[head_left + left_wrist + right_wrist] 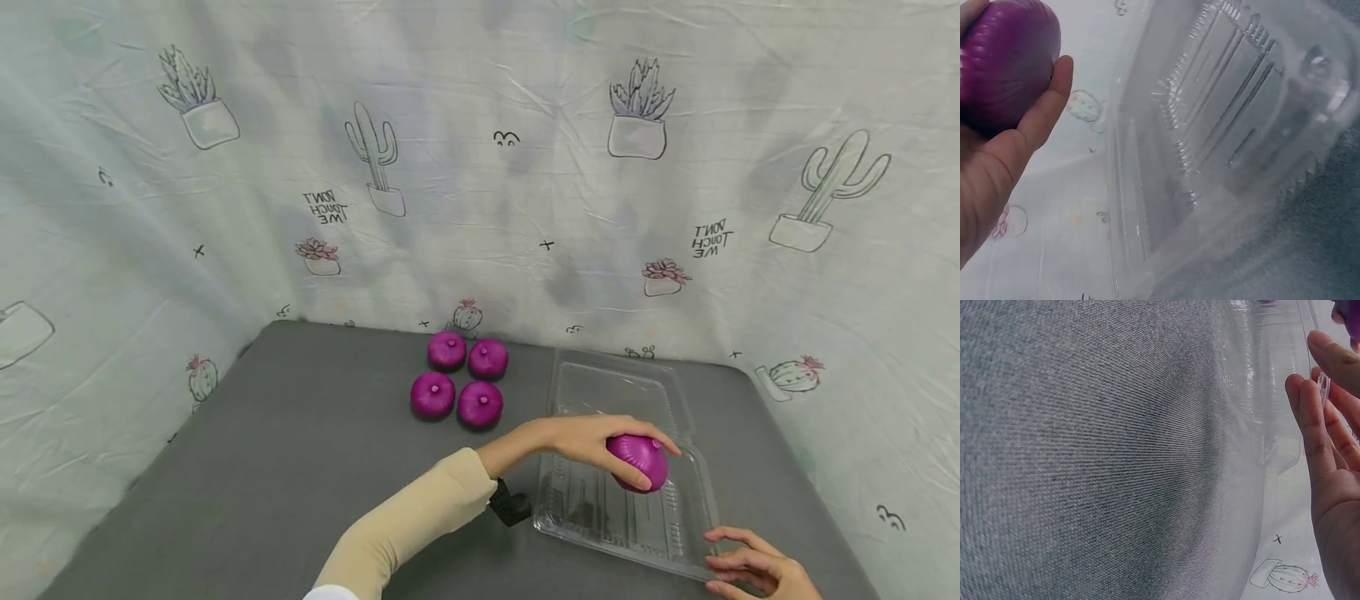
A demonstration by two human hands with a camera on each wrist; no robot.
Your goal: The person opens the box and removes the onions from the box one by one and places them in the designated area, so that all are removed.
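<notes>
A glossy purple onion (pixel 643 460) is held by my left hand (pixel 588 440), fingers over its far side and thumb along its near side. That onion (pixel 1007 65) also shows in the left wrist view, above the thumb of my left hand (pixel 1007 147). Beneath it in the head view lies a clear plastic container (pixel 615 533), its lid (pixel 611 383) folded back. My right hand (pixel 765 571) holds the container's near right corner. In the right wrist view the thumb and fingers of my right hand (pixel 1335 437) lie around the container's edge (pixel 1324 387).
Several more purple onions (pixel 480 405) stand grouped on the grey tabletop (pixel 315 450), left of the lid. A white printed curtain (pixel 480 183) surrounds the back and sides. A black device (pixel 512 505) sits at my left wrist.
</notes>
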